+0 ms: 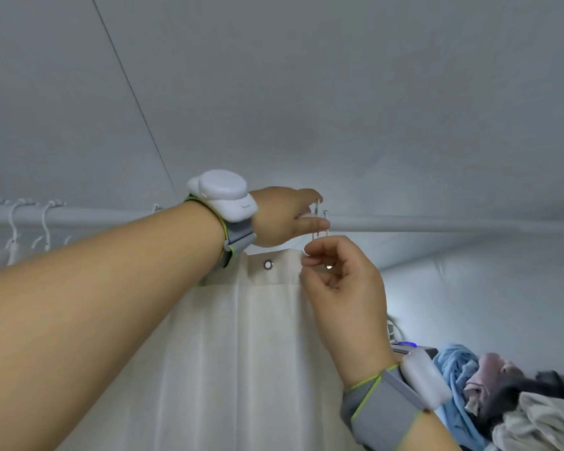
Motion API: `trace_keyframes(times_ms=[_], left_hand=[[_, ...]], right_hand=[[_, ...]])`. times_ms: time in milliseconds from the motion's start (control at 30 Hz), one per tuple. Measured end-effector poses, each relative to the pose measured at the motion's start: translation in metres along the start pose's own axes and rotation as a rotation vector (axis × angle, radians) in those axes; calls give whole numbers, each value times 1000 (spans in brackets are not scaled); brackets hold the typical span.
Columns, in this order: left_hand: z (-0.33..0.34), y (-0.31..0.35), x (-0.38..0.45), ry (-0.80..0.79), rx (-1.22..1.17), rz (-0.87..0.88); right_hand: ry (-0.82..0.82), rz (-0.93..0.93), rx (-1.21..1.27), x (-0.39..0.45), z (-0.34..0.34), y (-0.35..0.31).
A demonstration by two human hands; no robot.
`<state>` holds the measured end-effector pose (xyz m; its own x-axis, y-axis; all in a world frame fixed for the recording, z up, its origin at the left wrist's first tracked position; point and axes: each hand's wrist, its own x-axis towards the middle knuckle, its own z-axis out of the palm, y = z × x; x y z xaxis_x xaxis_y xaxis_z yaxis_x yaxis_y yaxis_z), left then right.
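A white curtain rod (437, 225) runs across just under the ceiling. My left hand (284, 216) reaches up to it and pinches a thin metal curtain hook (319, 222) that hangs on the rod. Right below, my right hand (342, 275) pinches the top hem of a cream shower curtain (235, 336) at one of its eyelets, close to the hook's lower end. Another metal eyelet (268, 264) shows free in the hem to the left. Both wrists carry grey straps with white sensor units.
Several white hooks (30, 222) hang on the rod at the far left. A pile of blue, pink, dark and beige laundry (502, 385) lies at the lower right. The grey ceiling (306, 92) is close above the rod.
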<state>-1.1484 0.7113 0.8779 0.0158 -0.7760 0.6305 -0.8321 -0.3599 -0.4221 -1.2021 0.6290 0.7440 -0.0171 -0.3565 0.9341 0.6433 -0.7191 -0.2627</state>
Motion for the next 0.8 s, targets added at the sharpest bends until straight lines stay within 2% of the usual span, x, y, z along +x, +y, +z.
trace_keyframes(times_ms=[267,433,733,800], left_hand=[[-2,2,12,48,-187,15],[-1,-6,3,76,-76,19],[-13,-18,-12,91,-262,-51],[-15,-22,-16,112,-236,-17]], right_hand=[[-21,23,-10,0,4,3],[-60,-28,-70,0,18,-1],[-56,-80,-198,1,31,1],[-65,-82,-220,2,30,4]])
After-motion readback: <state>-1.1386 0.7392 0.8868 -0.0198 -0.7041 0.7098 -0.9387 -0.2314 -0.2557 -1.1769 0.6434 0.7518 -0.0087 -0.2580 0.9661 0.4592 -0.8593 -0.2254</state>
